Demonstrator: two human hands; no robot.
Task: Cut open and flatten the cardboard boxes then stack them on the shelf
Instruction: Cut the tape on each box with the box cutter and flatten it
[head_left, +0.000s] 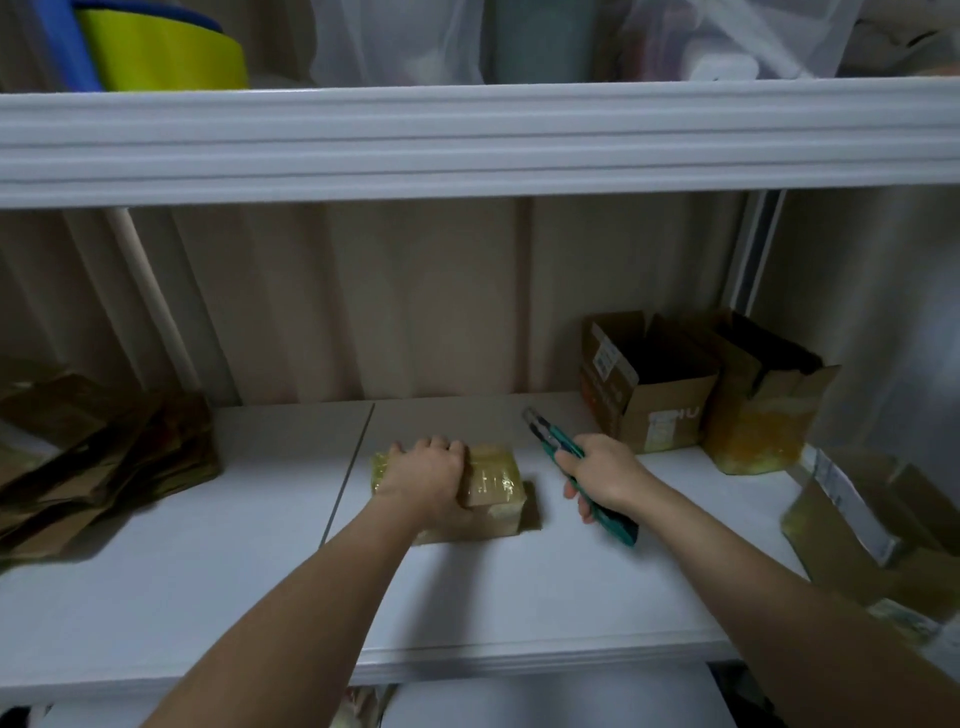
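From the head view, your left hand (428, 475) grips the small taped box (491, 483) from above, fingers curled over its far edge, near the middle of the white shelf (208, 571). It looks light and stiff, but the glossy yellowish tape wrap is likely slippery — hold it by the edges, clear of the seam. Your right hand (602, 475) holds the teal cutter (558, 447) just beside it, tip pointing away. The box is brown cardboard, still closed — not yet cut.

Dim, soft-focus; wide-angle bending, blur at edges.
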